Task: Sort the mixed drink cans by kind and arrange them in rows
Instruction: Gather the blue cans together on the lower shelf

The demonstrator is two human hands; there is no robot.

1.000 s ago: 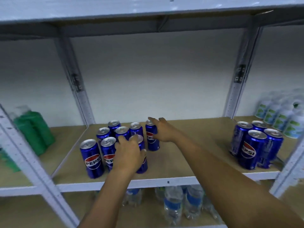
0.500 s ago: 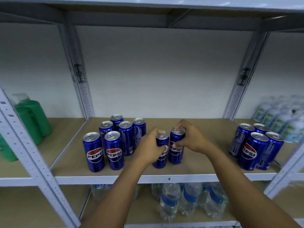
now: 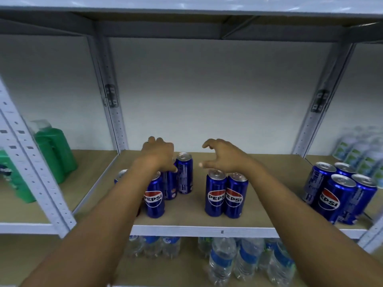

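Two blue Pepsi cans (image 3: 215,195) (image 3: 236,197) stand side by side at the middle of the wooden shelf (image 3: 186,217). My right hand (image 3: 224,157) hovers just above and behind them, fingers spread and curved, holding nothing. To the left stands a cluster of Pepsi cans, with one at the front (image 3: 155,200) and one at the back right (image 3: 184,175). My left hand (image 3: 159,155) lies over the tops of this cluster, thumb against a middle can (image 3: 170,186). Its palm and forearm hide the cans beneath, so a grip cannot be made out.
Another group of Pepsi cans (image 3: 331,200) stands at the shelf's right end. Green bottles (image 3: 53,152) fill the left bay, white-and-green bottles (image 3: 356,150) the right bay. Water bottles (image 3: 221,259) sit on the shelf below. Metal uprights (image 3: 112,104) (image 3: 318,100) frame the bay.
Both hands have let go of the two cans they set down mid-shelf. The left hand has moved back to the left cluster; the right hand has lifted open above the pair.
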